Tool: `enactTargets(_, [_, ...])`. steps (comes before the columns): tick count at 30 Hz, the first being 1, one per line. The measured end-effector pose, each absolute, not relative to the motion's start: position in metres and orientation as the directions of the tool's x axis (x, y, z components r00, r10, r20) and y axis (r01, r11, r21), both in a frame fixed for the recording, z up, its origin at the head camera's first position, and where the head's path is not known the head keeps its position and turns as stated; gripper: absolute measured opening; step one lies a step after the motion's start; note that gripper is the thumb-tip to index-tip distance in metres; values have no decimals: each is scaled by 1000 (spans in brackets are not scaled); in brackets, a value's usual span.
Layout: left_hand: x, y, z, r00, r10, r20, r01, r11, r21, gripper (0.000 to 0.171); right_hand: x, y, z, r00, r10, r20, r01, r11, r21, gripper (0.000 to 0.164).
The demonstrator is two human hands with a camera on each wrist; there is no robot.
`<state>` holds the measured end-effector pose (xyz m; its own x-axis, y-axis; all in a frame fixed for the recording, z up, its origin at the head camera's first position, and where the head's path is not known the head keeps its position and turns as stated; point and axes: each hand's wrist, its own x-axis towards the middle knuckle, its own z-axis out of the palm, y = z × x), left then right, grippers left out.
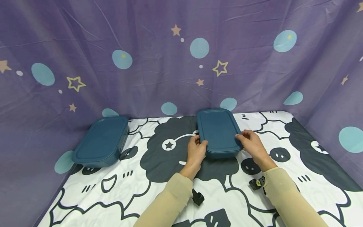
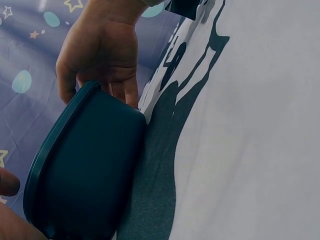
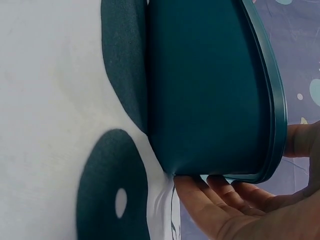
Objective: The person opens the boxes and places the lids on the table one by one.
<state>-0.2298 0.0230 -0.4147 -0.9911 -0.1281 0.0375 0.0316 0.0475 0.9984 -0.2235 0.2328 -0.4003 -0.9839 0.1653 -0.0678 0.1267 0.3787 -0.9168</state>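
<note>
One purple curtain [image 1: 153, 47] hung behind everything, meeting the far edge of a desk [image 1: 323, 189] spread with a black-and-white printed cloth. Two blue boxes stood on it. The slotted box [image 1: 102, 142] sat at the far left corner, along the left edge, probably put there to keep the middle free. The held box [image 1: 219, 129] seemed to rest on the cloth right of centre, its far end just by the far edge and the curtain.

Pale sleeves [image 1: 286, 195] reached in from the near edge. Both hands were partly closed: the left hand [image 1: 195, 153] gripped the held box at its near left corner, thumb near the rim, though its fingertips were mostly hidden; the right hand [image 1: 252, 145] pinched the near right side, thumb above the rim and fingers against the wall. Holding opposite sides likely kept the load even and the box square.

Sideways there looked to be room, with cloth between the boxes and more towards the right edge; beyond the far edge, the curtain left little. Smallest were the dark wrist devices [image 1: 256, 183], hanging low near the cloth.
</note>
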Motion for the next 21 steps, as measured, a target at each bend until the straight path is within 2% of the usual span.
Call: enactTargets(21, [-230,24,-413,-992,-122,21,20,14,1000,44,-225,234,-402,-987,160,-27,89,393,-915,56])
